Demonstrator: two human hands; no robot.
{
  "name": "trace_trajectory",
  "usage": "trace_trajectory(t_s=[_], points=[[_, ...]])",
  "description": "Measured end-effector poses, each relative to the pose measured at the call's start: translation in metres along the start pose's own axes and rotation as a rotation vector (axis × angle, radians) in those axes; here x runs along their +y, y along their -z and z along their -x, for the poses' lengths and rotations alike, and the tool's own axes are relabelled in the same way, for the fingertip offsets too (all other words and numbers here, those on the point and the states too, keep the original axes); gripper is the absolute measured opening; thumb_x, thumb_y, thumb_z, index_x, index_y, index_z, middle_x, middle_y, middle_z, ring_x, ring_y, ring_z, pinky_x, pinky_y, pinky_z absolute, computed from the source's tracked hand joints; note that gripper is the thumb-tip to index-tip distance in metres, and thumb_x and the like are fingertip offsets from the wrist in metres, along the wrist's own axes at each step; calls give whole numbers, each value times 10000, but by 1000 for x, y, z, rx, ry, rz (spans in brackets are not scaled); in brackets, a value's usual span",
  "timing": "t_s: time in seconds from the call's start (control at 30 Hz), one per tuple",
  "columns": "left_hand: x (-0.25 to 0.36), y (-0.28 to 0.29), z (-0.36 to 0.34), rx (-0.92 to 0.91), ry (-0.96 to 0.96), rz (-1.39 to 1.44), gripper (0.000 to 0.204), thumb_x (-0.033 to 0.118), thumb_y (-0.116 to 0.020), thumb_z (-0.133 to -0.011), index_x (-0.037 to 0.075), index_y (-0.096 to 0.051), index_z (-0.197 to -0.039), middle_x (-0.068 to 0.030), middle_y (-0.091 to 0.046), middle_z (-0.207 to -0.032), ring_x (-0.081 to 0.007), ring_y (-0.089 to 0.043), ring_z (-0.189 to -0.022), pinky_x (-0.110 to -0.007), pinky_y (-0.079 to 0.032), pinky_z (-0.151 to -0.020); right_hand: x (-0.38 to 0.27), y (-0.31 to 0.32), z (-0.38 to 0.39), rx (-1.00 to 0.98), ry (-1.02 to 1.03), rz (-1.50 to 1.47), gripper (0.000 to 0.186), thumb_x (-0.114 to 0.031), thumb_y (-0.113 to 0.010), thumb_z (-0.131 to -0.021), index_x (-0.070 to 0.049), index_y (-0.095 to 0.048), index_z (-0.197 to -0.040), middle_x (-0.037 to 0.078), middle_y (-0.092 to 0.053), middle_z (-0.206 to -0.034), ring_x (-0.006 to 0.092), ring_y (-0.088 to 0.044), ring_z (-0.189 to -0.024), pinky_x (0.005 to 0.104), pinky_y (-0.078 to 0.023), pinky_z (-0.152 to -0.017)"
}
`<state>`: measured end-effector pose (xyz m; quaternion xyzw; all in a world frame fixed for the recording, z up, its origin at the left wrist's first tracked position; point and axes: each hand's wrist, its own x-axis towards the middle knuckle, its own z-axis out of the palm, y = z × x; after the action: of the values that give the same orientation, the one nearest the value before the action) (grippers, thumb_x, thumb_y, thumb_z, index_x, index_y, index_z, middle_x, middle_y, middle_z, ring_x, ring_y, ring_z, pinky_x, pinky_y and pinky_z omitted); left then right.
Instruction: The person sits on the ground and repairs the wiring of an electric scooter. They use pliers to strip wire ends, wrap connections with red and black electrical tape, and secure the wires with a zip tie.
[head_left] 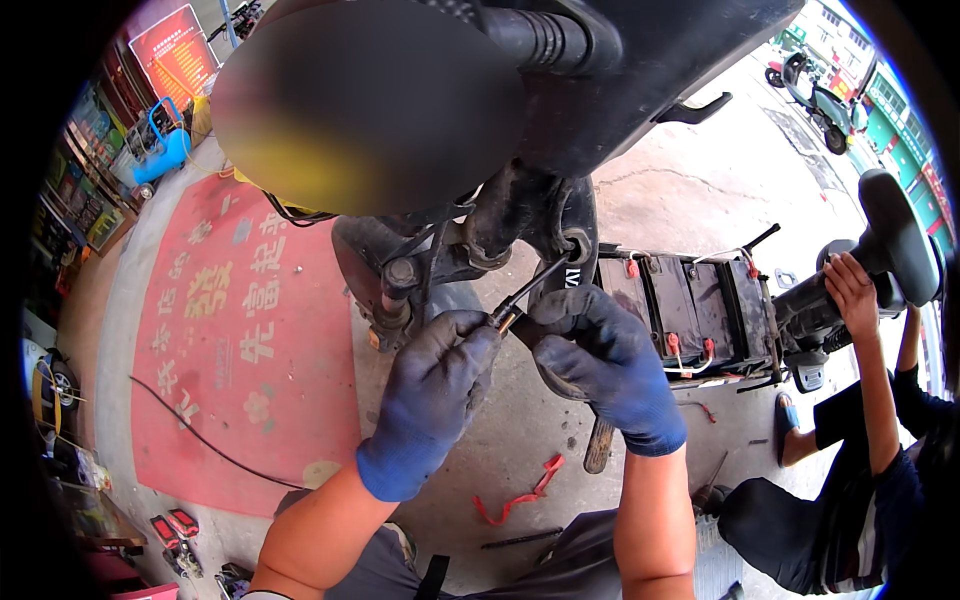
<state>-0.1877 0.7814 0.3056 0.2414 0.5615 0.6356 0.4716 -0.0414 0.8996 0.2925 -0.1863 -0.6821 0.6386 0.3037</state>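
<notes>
Both my hands wear blue knit gloves with dark, dirty coating, and they meet below the black fork of an electric scooter (575, 215). My left hand (430, 390) is closed, its thumb and fingers pinching a thin black cable (537, 284) that slants up toward the fork. A small brass-coloured piece (509, 321) shows at the left fingertips. Close beside it, my right hand (610, 365) has curled fingers around a dark piece whose kind I cannot make out. A blurred patch hides part of the scooter's front.
A battery pack (690, 310) with red terminals lies right of the fork. Another person's hand (852, 290) rests by a scooter seat (895, 235). A red strip (520, 492) and a wooden handle (598, 446) are below my hands. Left lies a red mat (250, 420) with a loose black cable (200, 437).
</notes>
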Motion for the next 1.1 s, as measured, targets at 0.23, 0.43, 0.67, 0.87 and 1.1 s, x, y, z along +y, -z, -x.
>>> trace_trajectory(t_s=[0.23,0.43,0.67,0.87,1.1], points=[[-13,14,-8,-101,-27,-18,155,171,-552,-984,30,-612,-1006,46,-473,-709,-20,-393,-560,-184,-299,-487,-24,-12,2,78,-23,-123,108,-55,-630,-926,-1,-613,-1018,2,-608,-824,39,-529,-728,191,-434,-618],[-27,16,-13,-125,-91,83,156,194,-550,-976,48,-602,-956,41,-446,-683,-35,-375,-549,-211,-280,-483,-44,-43,-21,149,-63,-58,255,-35,-602,-933,45,-595,-1174,69,-668,-959,78,-594,-813,204,-457,-699],[-4,16,3,-205,209,376,185,235,-534,-983,66,-588,-928,30,-443,-664,-47,-376,-525,-216,-279,-468,-45,-49,-32,-137,93,632,388,-11,-561,-883,29,-547,-1268,153,-663,-1063,165,-630,-932,290,-496,-828],[-6,13,4,-324,205,329,182,248,-549,-978,75,-606,-985,6,-468,-627,-54,-344,-444,-231,-247,-401,-23,-51,-14,141,119,450,351,-50,-555,-918,28,-541,-1260,135,-652,-1064,167,-628,-941,295,-497,-831],[8,9,3,-238,436,326,219,275,-562,-980,65,-616,-1008,-2,-441,-559,-72,-307,-380,-242,-230,-366,19,-27,-2,392,94,91,266,48,-502,-886,-5,-569,-1138,54,-621,-1028,104,-584,-903,270,-495,-834]])
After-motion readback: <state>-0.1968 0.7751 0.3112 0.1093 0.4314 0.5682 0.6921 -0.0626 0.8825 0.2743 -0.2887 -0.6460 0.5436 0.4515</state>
